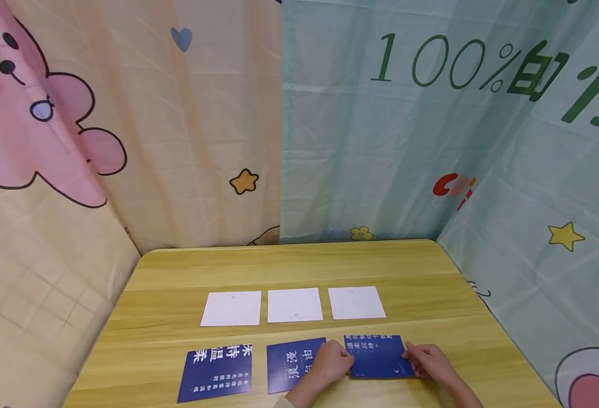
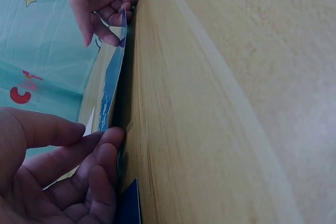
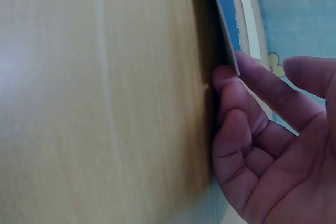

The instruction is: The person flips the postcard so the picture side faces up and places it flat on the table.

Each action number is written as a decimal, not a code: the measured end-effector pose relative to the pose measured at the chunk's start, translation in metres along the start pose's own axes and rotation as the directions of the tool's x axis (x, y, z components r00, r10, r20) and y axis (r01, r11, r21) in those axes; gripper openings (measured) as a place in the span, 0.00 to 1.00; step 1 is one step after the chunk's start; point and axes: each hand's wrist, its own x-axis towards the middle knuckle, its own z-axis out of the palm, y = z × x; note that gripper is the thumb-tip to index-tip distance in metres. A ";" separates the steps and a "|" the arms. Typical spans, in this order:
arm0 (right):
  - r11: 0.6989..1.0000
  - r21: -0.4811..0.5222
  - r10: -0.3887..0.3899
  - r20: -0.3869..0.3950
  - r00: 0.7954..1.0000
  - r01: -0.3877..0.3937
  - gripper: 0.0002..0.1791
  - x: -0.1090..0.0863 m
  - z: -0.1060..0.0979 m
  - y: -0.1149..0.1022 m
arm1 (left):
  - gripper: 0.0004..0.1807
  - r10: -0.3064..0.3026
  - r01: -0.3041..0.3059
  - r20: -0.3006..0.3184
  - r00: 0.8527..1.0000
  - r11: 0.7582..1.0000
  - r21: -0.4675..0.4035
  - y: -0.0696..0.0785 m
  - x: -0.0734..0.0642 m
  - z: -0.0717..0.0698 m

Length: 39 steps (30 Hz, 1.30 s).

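A dark blue card (image 1: 379, 357) with white lettering lies level at the front right, its near edge a little above the table. My left hand (image 1: 333, 361) holds its left edge with bent fingers, in front of part of the middle blue card (image 1: 281, 368). At the opposite edge, my right hand (image 1: 429, 362) grips the card between its fingers. The left wrist view shows the held card (image 2: 112, 80) edge-on between both hands. In the right wrist view, fingertips (image 3: 226, 74) sit under the card's corner. A third blue card (image 1: 217, 374) lies at the left.
Farther back on the wooden table (image 1: 289, 263), a row holds a left white card (image 1: 231, 309), a middle white card (image 1: 294, 306) and a right white card (image 1: 356, 303). Printed curtains (image 1: 202, 130) hang around the table's back and sides.
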 end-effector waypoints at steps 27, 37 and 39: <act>0.996 -0.085 -0.017 -0.014 1.000 0.016 0.24 -0.001 -0.001 0.004 | 0.21 0.013 -0.012 -0.027 1.000 1.000 0.023 0.001 -0.001 0.004; 0.997 -0.059 -0.040 0.000 0.999 0.040 0.22 -0.004 -0.001 -0.001 | 0.20 0.014 -0.014 -0.003 1.000 1.000 -0.014 0.004 -0.004 -0.003; 0.998 -0.065 -0.028 -0.033 0.999 0.026 0.21 -0.005 0.000 -0.003 | 0.16 0.017 -0.017 0.008 1.000 0.999 -0.042 0.005 -0.005 -0.010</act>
